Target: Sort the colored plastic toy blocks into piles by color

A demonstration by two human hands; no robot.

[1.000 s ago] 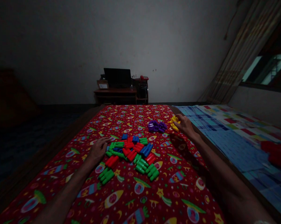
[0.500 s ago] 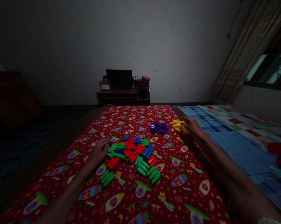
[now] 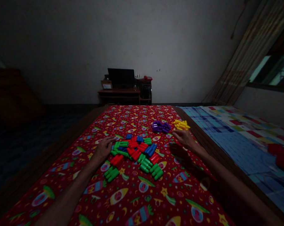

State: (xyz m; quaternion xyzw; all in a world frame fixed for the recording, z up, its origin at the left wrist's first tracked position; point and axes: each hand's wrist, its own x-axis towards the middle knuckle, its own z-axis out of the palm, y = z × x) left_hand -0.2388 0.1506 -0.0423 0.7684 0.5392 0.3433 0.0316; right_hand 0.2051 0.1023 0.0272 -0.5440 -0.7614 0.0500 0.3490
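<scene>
Plastic toy pieces lie on a red patterned cloth (image 3: 123, 201). A mixed heap in the middle holds red pieces (image 3: 133, 153), green pieces (image 3: 145, 165) and blue pieces (image 3: 150, 150). Farther off are a purple pile (image 3: 161, 126) and, to its right, a yellow pile (image 3: 181, 125). My left hand (image 3: 104, 147) rests at the heap's left edge, fingers stretched toward the green pieces and holding nothing I can see. Raised above the cloth, just nearer than the yellow pile, my right hand (image 3: 184, 139) is empty with its fingers apart.
A blue checked cover (image 3: 217, 138) spreads along the right, with a red item (image 3: 283, 157) on it. Against the far wall stands a low desk (image 3: 119, 93) with a monitor (image 3: 121, 78) and a red telephone (image 3: 147, 78). A curtain (image 3: 238, 56) hangs at the right window.
My right hand has left the yellow pile and come back toward me and slightly left. The left hand stays beside the mixed heap. The view has shifted slightly.
</scene>
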